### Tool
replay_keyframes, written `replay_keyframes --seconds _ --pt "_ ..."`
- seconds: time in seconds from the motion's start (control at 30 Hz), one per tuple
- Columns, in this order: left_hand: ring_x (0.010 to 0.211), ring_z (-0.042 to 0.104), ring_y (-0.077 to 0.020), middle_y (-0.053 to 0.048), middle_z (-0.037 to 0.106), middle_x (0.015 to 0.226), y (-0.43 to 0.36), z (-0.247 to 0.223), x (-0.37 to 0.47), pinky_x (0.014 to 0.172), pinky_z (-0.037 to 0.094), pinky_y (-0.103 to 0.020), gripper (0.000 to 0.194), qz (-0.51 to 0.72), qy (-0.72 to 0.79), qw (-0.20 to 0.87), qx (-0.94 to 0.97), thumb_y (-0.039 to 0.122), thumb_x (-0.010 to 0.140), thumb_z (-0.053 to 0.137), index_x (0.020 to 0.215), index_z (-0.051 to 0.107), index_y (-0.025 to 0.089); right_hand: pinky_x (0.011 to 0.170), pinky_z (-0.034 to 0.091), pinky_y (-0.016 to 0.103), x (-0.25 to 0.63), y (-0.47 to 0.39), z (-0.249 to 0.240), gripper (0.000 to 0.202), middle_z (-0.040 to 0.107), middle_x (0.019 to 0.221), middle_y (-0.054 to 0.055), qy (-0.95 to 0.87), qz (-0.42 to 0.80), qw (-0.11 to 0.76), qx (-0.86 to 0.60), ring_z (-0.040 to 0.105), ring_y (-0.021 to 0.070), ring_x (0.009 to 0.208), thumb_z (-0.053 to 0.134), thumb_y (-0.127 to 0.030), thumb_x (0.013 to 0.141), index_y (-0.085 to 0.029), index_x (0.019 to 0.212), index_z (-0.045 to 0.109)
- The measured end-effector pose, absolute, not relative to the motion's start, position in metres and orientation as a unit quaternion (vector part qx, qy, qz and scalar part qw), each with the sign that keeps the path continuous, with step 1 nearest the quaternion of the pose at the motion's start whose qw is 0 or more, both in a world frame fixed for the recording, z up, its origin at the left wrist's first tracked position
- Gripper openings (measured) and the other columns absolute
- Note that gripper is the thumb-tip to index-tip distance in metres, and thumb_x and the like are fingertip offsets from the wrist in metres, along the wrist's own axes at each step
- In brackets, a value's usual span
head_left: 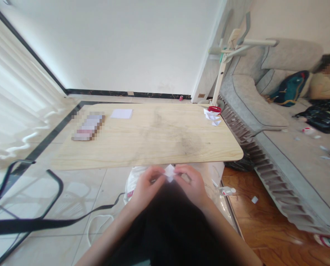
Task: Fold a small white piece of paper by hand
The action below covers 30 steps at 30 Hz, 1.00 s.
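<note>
both hands, l hand (151, 181) and r hand (191, 181), are pinching one small folded white paper (169, 172) between fingers, w/ the paper just off the near edge of the table (142, 140). on the table, flat white sheets (121, 113) lie at far l side; red-handled scissors (215, 109) rest at far r, nr folded paper pieces (212, 117).

Both bare forearms are extended from the near left and near right toward the middle, where the left hand (151, 183) and the right hand (191, 183) are held slightly apart, palms turned inward, fingers bent, and thumbs brought close to the fingertips.
</note>
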<state>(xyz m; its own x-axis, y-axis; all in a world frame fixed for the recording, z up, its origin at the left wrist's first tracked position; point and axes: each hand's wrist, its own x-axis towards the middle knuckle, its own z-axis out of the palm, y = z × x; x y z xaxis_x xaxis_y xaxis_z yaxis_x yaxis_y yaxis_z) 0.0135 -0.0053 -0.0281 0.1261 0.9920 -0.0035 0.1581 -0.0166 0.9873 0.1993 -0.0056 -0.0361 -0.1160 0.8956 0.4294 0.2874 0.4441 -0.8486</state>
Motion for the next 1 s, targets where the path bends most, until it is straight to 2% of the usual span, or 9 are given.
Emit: replay_keyframes --seconds 0.23,0.43,0.7,0.87,1.0 --pt "0.074 0.071 -0.0186 -0.004 0.073 0.078 -0.003 -0.022 0.011 0.072 0.056 -0.03 0.012 0.412 0.484 0.525 0.565 0.025 0.079 0.067 0.086 0.063 0.016 0.074 0.055 0.03 0.2 -0.006 -0.039 0.009 0.072 0.087 0.002 -0.636 0.358 0.525 -0.438 0.068 0.0186 0.08 0.069 -0.019 0.083 -0.024 0.091 0.069" --pt "0.07 0.07 -0.0189 -0.004 0.074 0.072 -0.003 -0.016 0.008 0.068 0.054 -0.029 0.014 0.395 0.491 0.526 0.57 0.029 0.078 0.07 0.075 0.067 0.016 0.077 0.055 0.031 0.2 -0.007 -0.035 0.005 0.073 0.085 0.003 -0.631 0.374 0.523 -0.433 0.069 0.02 0.085 0.069 -0.019 0.083 -0.024 0.085 0.07" --pt "0.074 0.07 -0.0184 -0.004 0.074 0.078 -0.003 -0.019 0.007 0.069 0.054 -0.028 0.014 0.398 0.489 0.521 0.575 0.03 0.079 0.07 0.08 0.067 0.016 0.076 0.055 0.032 0.202 -0.007 -0.03 0.003 0.074 0.082 0.003 -0.638 0.363 0.509 -0.45 0.069 0.0202 0.081 0.068 -0.02 0.083 -0.023 0.082 0.07" --pt "0.078 0.068 -0.0179 -0.003 0.073 0.081 -0.006 -0.02 0.009 0.075 0.054 -0.029 0.012 0.409 0.479 0.475 0.615 0.03 0.079 0.072 0.08 0.068 0.018 0.078 0.055 0.033 0.201 -0.01 -0.025 0.002 0.073 0.082 0.003 -0.653 0.363 0.493 -0.446 0.069 0.0202 0.081 0.069 -0.021 0.082 -0.023 0.083 0.069" --pt "0.078 0.068 -0.018 -0.004 0.073 0.083 -0.01 -0.022 0.012 0.074 0.054 -0.029 0.012 0.445 0.485 0.463 0.594 0.029 0.081 0.07 0.078 0.067 0.018 0.074 0.057 0.031 0.196 -0.013 -0.027 0.02 0.072 0.09 0.003 -0.576 0.435 0.52 -0.457 0.069 0.0185 0.08 0.073 -0.023 0.078 -0.024 0.097 0.067"
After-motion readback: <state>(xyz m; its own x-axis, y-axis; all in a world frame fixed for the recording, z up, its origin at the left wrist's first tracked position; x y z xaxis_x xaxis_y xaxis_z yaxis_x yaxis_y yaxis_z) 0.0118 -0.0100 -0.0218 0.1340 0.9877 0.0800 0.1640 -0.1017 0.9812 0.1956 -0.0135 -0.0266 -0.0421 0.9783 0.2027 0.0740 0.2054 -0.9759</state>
